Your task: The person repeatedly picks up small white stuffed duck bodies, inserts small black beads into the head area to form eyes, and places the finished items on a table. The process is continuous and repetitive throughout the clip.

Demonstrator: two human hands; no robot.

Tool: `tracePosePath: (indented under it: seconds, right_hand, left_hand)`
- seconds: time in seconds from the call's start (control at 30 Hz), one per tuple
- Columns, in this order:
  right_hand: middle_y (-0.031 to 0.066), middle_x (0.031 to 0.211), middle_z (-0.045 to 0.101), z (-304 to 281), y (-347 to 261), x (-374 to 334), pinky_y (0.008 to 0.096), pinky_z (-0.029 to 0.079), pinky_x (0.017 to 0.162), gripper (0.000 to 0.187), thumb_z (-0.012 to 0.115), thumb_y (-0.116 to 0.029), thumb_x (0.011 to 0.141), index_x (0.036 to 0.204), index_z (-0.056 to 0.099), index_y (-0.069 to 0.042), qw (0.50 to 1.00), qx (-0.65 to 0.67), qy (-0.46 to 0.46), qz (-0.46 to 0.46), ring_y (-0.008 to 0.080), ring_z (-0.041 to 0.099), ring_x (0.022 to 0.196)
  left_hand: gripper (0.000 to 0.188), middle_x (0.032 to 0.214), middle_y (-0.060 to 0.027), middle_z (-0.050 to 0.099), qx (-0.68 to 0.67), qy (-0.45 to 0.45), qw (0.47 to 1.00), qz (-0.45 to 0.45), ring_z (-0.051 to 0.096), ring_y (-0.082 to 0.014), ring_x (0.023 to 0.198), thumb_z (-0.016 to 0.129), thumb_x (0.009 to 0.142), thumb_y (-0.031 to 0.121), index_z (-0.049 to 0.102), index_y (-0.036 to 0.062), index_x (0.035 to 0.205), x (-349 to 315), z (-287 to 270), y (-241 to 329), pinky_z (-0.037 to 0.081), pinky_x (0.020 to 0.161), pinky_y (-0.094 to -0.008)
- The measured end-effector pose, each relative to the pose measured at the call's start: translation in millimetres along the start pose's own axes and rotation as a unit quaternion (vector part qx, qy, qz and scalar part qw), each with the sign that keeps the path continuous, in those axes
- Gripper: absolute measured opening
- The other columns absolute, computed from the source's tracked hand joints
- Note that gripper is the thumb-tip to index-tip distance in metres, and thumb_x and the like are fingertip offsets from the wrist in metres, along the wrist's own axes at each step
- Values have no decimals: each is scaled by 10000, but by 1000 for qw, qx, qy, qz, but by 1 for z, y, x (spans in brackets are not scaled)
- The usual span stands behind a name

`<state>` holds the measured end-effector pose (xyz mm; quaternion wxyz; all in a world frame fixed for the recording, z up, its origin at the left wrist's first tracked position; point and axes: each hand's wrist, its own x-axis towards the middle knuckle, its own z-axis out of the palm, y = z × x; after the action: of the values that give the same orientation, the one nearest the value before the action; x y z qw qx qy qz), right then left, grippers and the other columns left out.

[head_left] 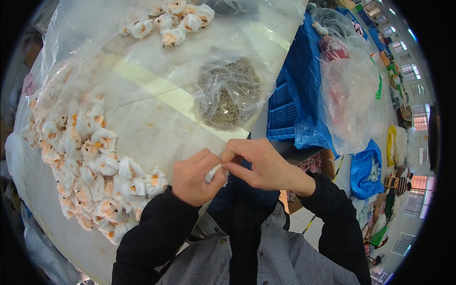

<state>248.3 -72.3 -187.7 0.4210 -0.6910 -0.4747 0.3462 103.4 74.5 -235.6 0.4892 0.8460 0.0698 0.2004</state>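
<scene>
Close to my body, at the table's near edge, my left hand (197,176) is closed around a small white plush piece (212,174), most of which its fingers hide. My right hand (259,165) meets it from the right, thumb and forefinger pinched together at the edge of the piece. What lies between those two fingertips is too small to make out. To the left spreads a large heap of small white and peach plush pieces (97,171) with orange bits and dark specks. A smaller group of similar plush pieces (173,23) lies at the far side.
A clear plastic bag of grey-brown material (228,95) sits on the pale table (156,118) beyond my hands. Right of the table stand blue crates (281,111) under blue sheeting and a large clear bag (349,99). Farther right, a blue bag (366,173) rests on the floor.
</scene>
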Motion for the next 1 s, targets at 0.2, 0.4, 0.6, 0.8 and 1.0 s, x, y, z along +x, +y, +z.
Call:
tracePosePath:
  seconds: [0.2,0.4,0.6,0.8,1.0]
  right_hand:
    - [84,869,687,1,-6,-3,291,534,698,100,738,-18,928,1012,685,-11,995,-27,83,-43,178,692,769]
    - [83,888,706,32,4,-15,252,517,678,100,736,-41,952,1036,725,11,939,120,314,-76,116,685,767]
    - [75,903,716,52,7,-2,255,525,674,119,759,11,907,1020,725,-5,941,-14,337,-33,125,685,739]
    - [87,896,710,54,12,-3,274,537,672,175,791,13,868,1025,719,-12,936,-51,344,-62,169,694,727]
    - [95,892,703,54,12,-4,290,541,669,162,797,-46,881,1017,716,-12,934,-56,348,-50,180,698,726]
  left_hand:
    - [141,842,-83,663,-40,46,998,-23,620,-225,631,711,873,14,738,56,1005,0,0,6,472,551,-335]
    - [237,1010,0,665,-253,85,943,-196,518,2,723,595,998,-72,676,-17,1214,1,-7,16,390,603,-170]
    - [280,993,14,640,-341,87,917,-187,439,45,598,615,969,-100,623,-9,1234,2,-2,16,303,520,-159]
    - [310,837,60,572,-363,72,903,-220,384,58,548,658,965,-59,572,9,1255,1,-1,16,270,488,-171]
    - [226,937,29,621,-263,71,940,-207,373,45,538,665,951,-63,618,18,1156,0,-3,15,279,492,-185]
